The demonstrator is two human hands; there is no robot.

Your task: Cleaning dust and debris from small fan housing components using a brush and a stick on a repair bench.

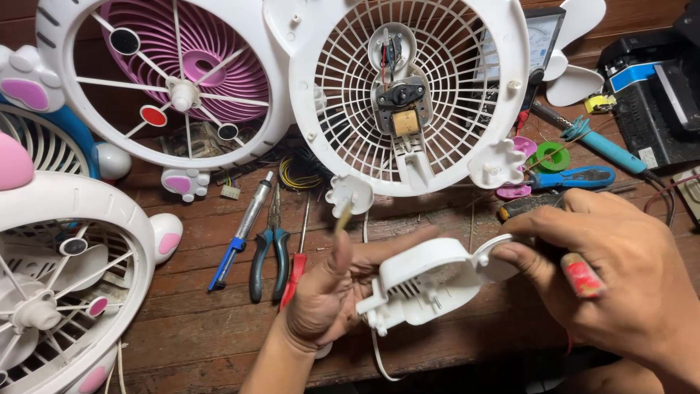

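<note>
A plain white plastic motor cover (423, 281) sits against a reddish-brown wooden plank table (197, 328). A round white fan grille (467, 109) shows a black and copper motor (401, 109). Another white round fan frame (95, 109) has purple slatted backing (219, 66), red and black dots and pink paw prints.

left hand (324, 292) palm up, fingers curled, right hand (605, 266) pinching w/ thumb & fingers

Pale meter dial (541, 36), top right

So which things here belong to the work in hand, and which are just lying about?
In hand:
left hand
right hand
white plastic housing
open fan grille with motor

Lying about:
pliers
red screwdriver
blue-handled tool
pink-bladed fan
solder spool
</note>
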